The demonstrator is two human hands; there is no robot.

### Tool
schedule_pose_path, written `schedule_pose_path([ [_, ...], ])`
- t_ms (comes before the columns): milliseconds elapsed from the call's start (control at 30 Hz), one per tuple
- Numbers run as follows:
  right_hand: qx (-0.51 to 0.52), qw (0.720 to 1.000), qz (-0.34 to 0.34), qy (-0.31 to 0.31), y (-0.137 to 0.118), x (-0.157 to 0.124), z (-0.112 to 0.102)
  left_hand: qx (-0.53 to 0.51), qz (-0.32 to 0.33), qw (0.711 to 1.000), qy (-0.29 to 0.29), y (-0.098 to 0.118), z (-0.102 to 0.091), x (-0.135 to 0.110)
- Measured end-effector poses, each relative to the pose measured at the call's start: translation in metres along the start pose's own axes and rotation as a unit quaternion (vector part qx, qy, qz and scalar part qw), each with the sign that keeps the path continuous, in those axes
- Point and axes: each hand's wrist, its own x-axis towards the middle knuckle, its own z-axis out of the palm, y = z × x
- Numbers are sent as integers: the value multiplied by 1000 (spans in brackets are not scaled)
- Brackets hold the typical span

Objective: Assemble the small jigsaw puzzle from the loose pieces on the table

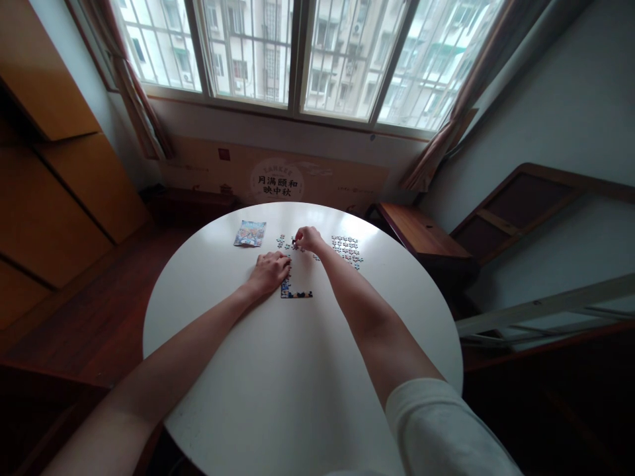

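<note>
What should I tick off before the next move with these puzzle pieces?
1. Right hand has a piece: fingertips pinch down among the small scattered pieces; whether the grip holds one, cannot tell.
2. Left hand steadies the work: rests palm down against the assembled puzzle strip. Ok.
3. Supply in sight: the larger cluster of loose pieces lies to the right of the right hand. Ok.
4. Printed packet uncovered: lies flat, left of both hands. Ok.
5. Pieces well in from the rim of the round white table. Ok.
</note>
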Motion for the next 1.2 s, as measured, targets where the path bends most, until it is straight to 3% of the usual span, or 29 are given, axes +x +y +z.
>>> schedule_pose_path([
  [367, 84, 990, -76, 78, 2, -11, 6, -12, 4, 1000, 0, -1, 1, 1],
  [567, 178, 971, -109, 118, 7, -43, -5, -9, -2, 1000, -3, -1, -1, 1],
  [833, 290, 950, -50, 102, 15, -101, -24, -21, -3, 1000, 0, -2, -2, 0],
  [1033, 417, 902, 25, 107, 15, -133, -29, -24, 9, 1000, 2, -7, 1, 1],
  [1200, 436, 897, 48, 55, 16, -156, -28, -21, 16, 1000, 7, -12, 5, 3],
])
